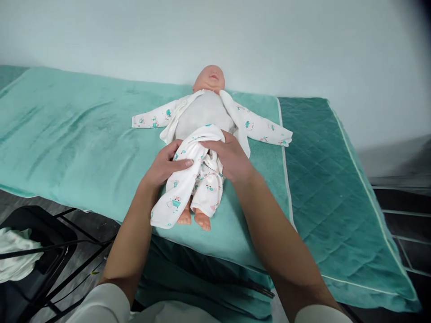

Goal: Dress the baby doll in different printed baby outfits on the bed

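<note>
A baby doll (pixel 205 112) lies on its back with its head away from me. Its printed white jacket (pixel 262 128) hangs open at the front, sleeves spread to both sides. Both my hands grip a pair of white printed baby pants (pixel 175 193) at the doll's hips. My left hand (pixel 162 165) is closed on the cloth, thumb on top. My right hand (pixel 234 159) pinches the upper edge. One pant leg is around the doll's leg on the right; the other lies flat, slanting to the lower left. Both doll feet (pixel 202 220) stick out at the bottom.
A green blanket (pixel 74 130) covers the bed, with a darker quilted cover (pixel 323 188) showing at the right. A pale wall (pixel 303 49) stands behind. At the lower left, cloth (pixel 18 253) lies in a black bin (pixel 63 233) beside black metal bars.
</note>
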Action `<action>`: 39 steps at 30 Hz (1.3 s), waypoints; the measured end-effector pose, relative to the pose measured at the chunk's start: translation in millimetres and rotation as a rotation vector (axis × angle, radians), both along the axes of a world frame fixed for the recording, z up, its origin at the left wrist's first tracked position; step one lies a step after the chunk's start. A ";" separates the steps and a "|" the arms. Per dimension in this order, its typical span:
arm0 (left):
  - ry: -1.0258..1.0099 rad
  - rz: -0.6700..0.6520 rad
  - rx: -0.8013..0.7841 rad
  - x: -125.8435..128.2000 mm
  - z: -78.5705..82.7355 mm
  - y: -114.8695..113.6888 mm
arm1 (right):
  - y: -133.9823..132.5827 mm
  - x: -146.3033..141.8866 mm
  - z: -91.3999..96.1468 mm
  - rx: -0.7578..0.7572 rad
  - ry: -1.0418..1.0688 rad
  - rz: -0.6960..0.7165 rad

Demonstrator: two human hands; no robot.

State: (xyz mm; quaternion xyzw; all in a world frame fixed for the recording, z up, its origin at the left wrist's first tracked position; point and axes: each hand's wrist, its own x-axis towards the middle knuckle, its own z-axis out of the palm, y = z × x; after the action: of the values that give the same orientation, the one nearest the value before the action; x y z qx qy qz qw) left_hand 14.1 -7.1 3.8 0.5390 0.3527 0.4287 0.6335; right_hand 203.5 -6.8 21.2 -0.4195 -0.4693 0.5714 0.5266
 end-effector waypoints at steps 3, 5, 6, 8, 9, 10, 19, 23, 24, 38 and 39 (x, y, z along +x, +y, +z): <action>-0.018 0.026 -0.053 -1.3 -0.6 -0.9 | -0.5 -1.5 -1.2 0.003 0.036 0.012; -0.057 0.055 -0.076 -1.2 -1.1 -0.4 | -2.8 -1.2 0.9 0.027 0.025 0.071; -0.077 0.074 -0.079 -1.1 -1.4 0.0 | -4.4 -0.5 3.3 0.046 -0.002 0.130; -0.105 0.115 -0.069 -1.2 -2.5 0.9 | -8.5 1.3 9.9 0.092 -0.109 0.281; -0.116 0.134 -0.059 -1.4 -3.3 1.4 | -10.5 2.1 13.3 0.114 -0.183 0.353; -0.125 0.148 -0.047 -1.8 -4.3 1.8 | -12.4 2.6 16.1 0.128 -0.256 0.405; 0.046 -0.049 0.054 -5.4 -8.6 5.6 | -5.5 -2.7 -0.7 0.014 -0.006 0.030; 0.018 -0.053 0.028 -5.2 -14.2 7.8 | -4.0 -7.3 -4.2 0.082 -0.045 -0.039; -0.004 -0.033 0.017 -4.8 -15.9 7.7 | -5.0 -7.7 -3.0 0.098 -0.067 -0.028; -0.126 0.202 -0.001 0.7 2.6 -35.7 | -17.3 7.3 14.9 0.110 -0.213 0.374; -0.085 0.207 -0.004 0.3 5.7 -46.4 | -16.5 7.9 13.4 0.133 -0.224 0.368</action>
State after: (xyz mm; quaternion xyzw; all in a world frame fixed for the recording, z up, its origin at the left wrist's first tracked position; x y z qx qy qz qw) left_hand 14.4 -53.6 9.6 0.4799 0.3803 0.5134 0.6013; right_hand 211.4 -23.3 34.6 -0.3521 -0.6302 0.5754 0.3844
